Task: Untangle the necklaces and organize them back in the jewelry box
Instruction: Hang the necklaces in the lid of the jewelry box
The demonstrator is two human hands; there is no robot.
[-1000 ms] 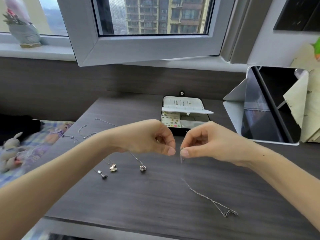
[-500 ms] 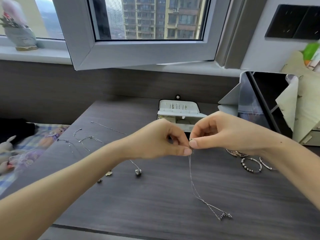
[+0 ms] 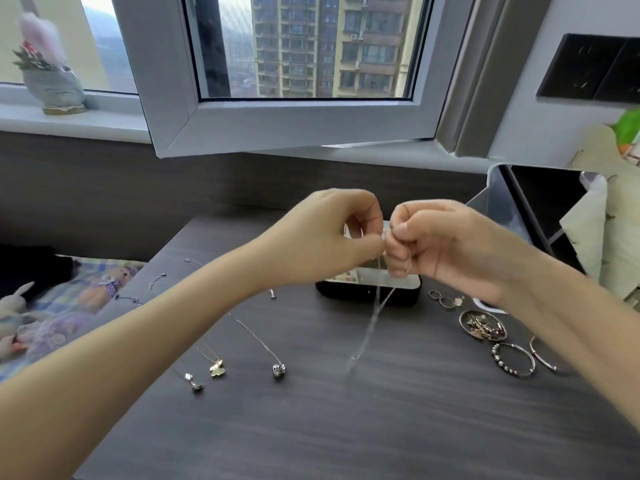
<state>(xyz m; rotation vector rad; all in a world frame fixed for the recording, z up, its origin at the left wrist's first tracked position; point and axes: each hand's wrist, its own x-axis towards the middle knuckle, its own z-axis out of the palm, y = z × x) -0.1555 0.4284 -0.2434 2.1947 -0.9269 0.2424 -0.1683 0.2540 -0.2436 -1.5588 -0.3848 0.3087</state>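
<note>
A dark wood-grain bench (image 3: 381,427) filled the view beneath an open window. Above it, the left hand (image 3: 322,237) and right hand (image 3: 446,244) had risen and drawn together until they touched, in front of the open jewelry box (image 3: 367,294) at the back of the bench. Both hands' fingers (image 3: 398,251) were curled, pinching the top of one thin silver necklace (image 3: 370,323), perhaps at its clasp, which was too small to tell. A moment before, its pendant end lay on the bench; now the chain hung free, its blurred lower end just above the surface. This necklace seemed untangled and nearly ready for the box. Three other necklaces (image 3: 256,336) lay separately to its left.
</note>
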